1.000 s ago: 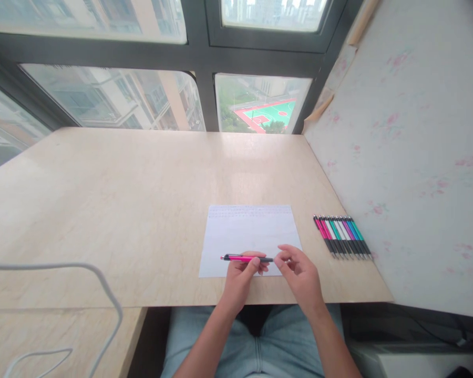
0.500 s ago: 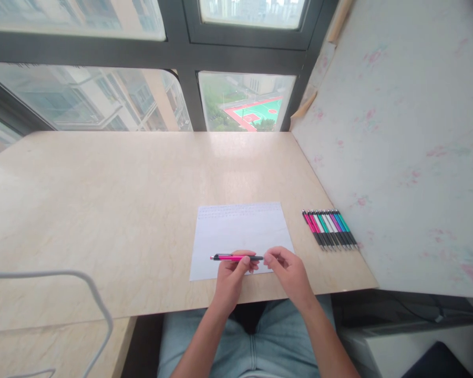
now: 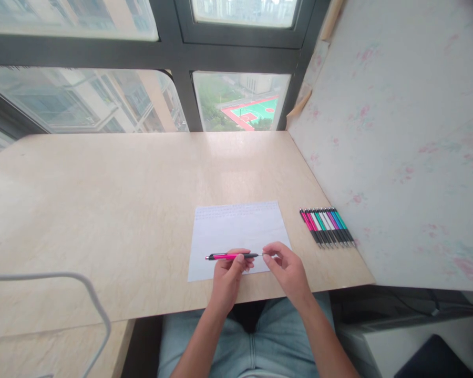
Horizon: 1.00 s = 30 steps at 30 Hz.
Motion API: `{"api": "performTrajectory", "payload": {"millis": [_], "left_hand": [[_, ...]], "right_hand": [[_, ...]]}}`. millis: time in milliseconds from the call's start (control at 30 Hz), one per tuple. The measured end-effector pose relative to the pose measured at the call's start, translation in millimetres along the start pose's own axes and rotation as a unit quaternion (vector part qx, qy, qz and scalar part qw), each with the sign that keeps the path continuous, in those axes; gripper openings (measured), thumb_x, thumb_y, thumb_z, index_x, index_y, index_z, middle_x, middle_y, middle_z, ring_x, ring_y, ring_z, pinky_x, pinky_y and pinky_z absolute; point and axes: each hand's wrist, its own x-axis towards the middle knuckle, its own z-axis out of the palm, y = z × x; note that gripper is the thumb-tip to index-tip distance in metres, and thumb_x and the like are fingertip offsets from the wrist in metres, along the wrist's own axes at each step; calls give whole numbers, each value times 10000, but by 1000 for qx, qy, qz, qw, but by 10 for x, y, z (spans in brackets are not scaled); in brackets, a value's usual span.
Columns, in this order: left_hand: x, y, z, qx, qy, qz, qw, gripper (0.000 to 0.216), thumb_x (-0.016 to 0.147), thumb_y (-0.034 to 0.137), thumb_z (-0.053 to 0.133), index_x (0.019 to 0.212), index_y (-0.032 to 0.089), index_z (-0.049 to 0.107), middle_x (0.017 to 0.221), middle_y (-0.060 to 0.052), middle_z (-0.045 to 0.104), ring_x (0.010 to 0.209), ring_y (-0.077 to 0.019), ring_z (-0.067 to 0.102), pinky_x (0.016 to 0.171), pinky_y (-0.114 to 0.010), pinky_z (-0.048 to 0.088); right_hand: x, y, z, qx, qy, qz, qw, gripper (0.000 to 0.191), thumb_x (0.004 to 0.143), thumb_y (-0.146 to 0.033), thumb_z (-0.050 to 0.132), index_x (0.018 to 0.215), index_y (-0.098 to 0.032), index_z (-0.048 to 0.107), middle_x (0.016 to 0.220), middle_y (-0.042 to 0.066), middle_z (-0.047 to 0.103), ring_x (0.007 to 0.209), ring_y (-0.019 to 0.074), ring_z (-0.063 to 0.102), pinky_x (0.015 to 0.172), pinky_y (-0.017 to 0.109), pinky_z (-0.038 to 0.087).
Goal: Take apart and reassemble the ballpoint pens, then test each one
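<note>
My left hand (image 3: 229, 275) grips a pink and black pen (image 3: 224, 256), held level above a white sheet of paper (image 3: 236, 228) near the front edge of the beige table (image 3: 102, 210). My right hand (image 3: 286, 269) is pinched at the pen's tip end, fingers closed on a thin part I cannot make out. The sheet carries faint lines of writing along its far edge.
A row of several pens (image 3: 326, 227) with coloured barrels lies to the right of the sheet, close to a floral-papered wall (image 3: 398, 147). A window (image 3: 142, 63) runs behind the table. A white cable (image 3: 82, 294) curves over the lower left. My knees in jeans (image 3: 256, 341) are below.
My hands and the pen stay together over the sheet; a small gap has opened between the pen's tip and my right fingers. The camera has drifted slightly to the right.
</note>
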Motion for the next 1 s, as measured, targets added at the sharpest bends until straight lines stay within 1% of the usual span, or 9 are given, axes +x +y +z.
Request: {"api": "performTrajectory", "payload": {"millis": [200, 333, 400, 467, 533, 667, 733, 833, 1000], "left_hand": [[2, 2, 6, -20, 3, -4, 1000, 237, 817, 323, 709, 931, 116, 731, 753, -83, 720, 670, -142, 620, 673, -262, 475], [9, -6, -10, -38, -2, -8, 999, 233, 827, 323, 701, 943, 122, 729, 760, -81, 722, 685, -139, 629, 686, -254, 478], [12, -10, -18, -45, -5, -10, 999, 232, 830, 322, 698, 948, 125, 728, 771, -83, 725, 697, -138, 633, 694, -250, 477], [13, -9, -21, -49, -7, -11, 999, 231, 829, 321, 700, 950, 126, 727, 778, -84, 726, 702, -137, 633, 698, -248, 475], [11, -4, -20, -51, -8, -11, 999, 231, 829, 323, 700, 949, 127, 727, 779, -84, 726, 700, -136, 630, 696, -248, 472], [1, 12, -10, -50, -8, -9, 999, 231, 831, 325, 696, 943, 125, 726, 774, -83, 721, 696, -134, 619, 687, -246, 465], [-4, 18, -7, -48, -10, -10, 999, 234, 832, 326, 693, 942, 122, 726, 775, -85, 719, 700, -137, 617, 685, -251, 462], [-8, 20, -14, -54, -12, -11, 998, 236, 830, 327, 694, 938, 120, 726, 775, -89, 715, 698, -143, 613, 679, -258, 460], [-12, 33, -42, -95, -2, 16, 995, 236, 814, 343, 706, 902, 125, 726, 715, -71, 684, 664, -136, 596, 644, -245, 446]], "right_hand": [[23, 47, -59, -8, 36, 33, 999, 247, 875, -419, 602, 820, -187, 669, 716, 28, 656, 672, 175, 627, 610, 276, 507], [123, 118, -117, -106, 66, -10, 992, 187, 867, -362, 611, 848, -192, 687, 800, 47, 689, 735, 188, 640, 663, 291, 510], [222, 139, -109, -181, 62, -50, 980, 133, 863, -299, 607, 856, -190, 683, 818, 50, 684, 736, 184, 632, 675, 292, 499], [349, 145, -67, -252, 44, -86, 963, 99, 859, -240, 594, 839, -190, 677, 783, 38, 664, 686, 171, 610, 663, 289, 480], [496, 141, -4, -309, 24, -111, 944, 107, 856, -189, 575, 813, -193, 673, 755, 30, 647, 663, 166, 595, 664, 289, 461], [794, 108, 98, -384, 5, -141, 912, 156, 832, -102, 538, 819, -185, 669, 806, 52, 646, 733, 184, 605, 698, 295, 447], [914, 82, 127, -390, 4, -148, 909, 167, 815, -79, 531, 835, -181, 661, 818, 54, 646, 730, 178, 601, 702, 292, 445], [1032, 34, 189, -357, -3, -151, 922, 148, 796, -75, 542, 824, -184, 639, 791, 34, 645, 687, 156, 588, 692, 276, 444], [1124, -40, 435, -314, -84, -178, 929, 164, 779, -52, 547, 814, -186, 634, 783, 22, 650, 700, 145, 590, 691, 253, 447]]}}
